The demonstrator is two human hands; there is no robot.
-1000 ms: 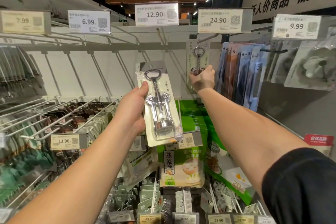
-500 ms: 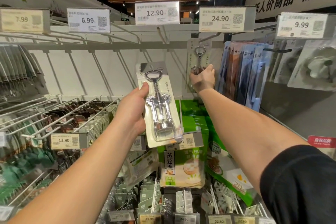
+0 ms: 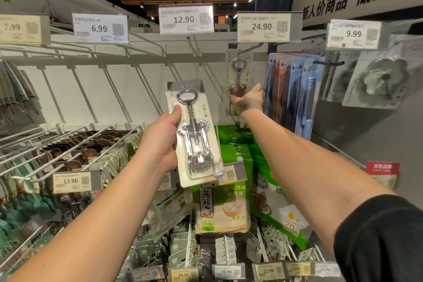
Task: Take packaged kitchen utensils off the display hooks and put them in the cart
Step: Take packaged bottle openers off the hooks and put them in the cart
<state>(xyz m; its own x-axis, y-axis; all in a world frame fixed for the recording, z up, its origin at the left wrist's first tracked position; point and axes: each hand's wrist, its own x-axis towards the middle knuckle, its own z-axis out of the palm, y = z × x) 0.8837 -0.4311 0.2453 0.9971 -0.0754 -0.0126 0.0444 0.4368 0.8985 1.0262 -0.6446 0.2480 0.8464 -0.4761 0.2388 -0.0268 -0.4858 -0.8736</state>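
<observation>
My left hand (image 3: 163, 142) grips a packaged silver winged corkscrew (image 3: 194, 135) by its left edge, held upright in front of the shelf, off any hook. A second packaged corkscrew (image 3: 238, 71) hangs on the hook under the 24.90 price tag (image 3: 263, 27). My right hand (image 3: 248, 99) is raised to that package's lower half, palm up, thumb on its front and fingers behind its right edge. The cart is not in view.
Bare white hooks (image 3: 146, 41) stick out at the upper left under the 6.99 and 12.90 tags. Blue flat packs (image 3: 295, 89) hang right of my right hand. Green steamer-cloth bags (image 3: 222, 204) and several hooks of small packs (image 3: 75, 151) fill the lower rows.
My right hand has loosened from a fist on the hanging corkscrew pack into a more open, palm-up hold at its lower part. The left hand keeps its pack steady.
</observation>
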